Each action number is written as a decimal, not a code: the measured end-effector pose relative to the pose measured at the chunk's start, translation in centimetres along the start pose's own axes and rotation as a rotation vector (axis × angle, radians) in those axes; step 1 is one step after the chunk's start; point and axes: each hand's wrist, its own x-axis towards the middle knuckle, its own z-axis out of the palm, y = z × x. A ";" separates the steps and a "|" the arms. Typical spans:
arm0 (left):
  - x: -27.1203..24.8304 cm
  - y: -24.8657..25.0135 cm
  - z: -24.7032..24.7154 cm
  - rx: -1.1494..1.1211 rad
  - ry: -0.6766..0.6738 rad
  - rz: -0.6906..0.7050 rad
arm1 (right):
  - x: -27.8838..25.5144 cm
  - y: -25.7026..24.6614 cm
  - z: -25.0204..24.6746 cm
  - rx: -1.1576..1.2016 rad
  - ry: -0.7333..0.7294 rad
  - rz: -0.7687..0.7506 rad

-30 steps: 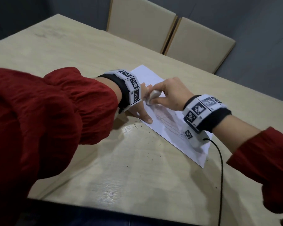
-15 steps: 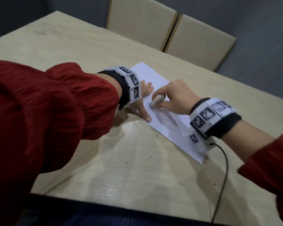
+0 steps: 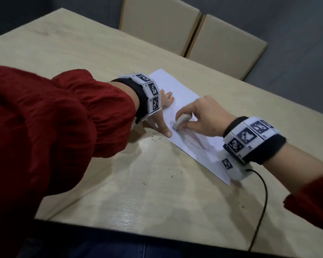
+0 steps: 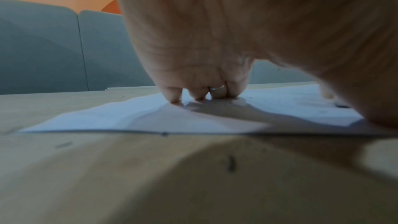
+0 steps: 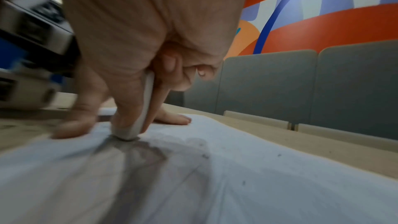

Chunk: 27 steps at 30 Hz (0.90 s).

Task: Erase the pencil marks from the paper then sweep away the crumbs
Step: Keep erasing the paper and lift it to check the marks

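Pinching eraser in right grip, tip touching paper.

Dim indoor light, soft glare on the table, both wrist views blurred and edge-warped

Left hand fills the upper frame, seen from the wrist, palm arched over a white paper. Fingers come down straight, tips pressed on the sheet; a thin ring shows on one. The thumb side meets the paper at far right. The near edge of the sheet lies slightly wavy on the pale wood desk. Dark crumbs are scattered on the desk, one at the paper's edge. Grey panels stand behind, below an orange wall.
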 end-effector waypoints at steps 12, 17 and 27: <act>0.4 -0.1 0.1 0.010 -0.002 0.001 | -0.9 -0.2 0.0 -0.065 0.030 -0.066; -0.1 -0.3 0.0 -0.102 0.013 0.026 | 3.2 -0.3 -0.6 -0.122 0.141 0.002; -0.3 0.2 -0.3 0.016 0.006 0.023 | 0.7 -0.4 -0.6 -0.175 0.080 -0.069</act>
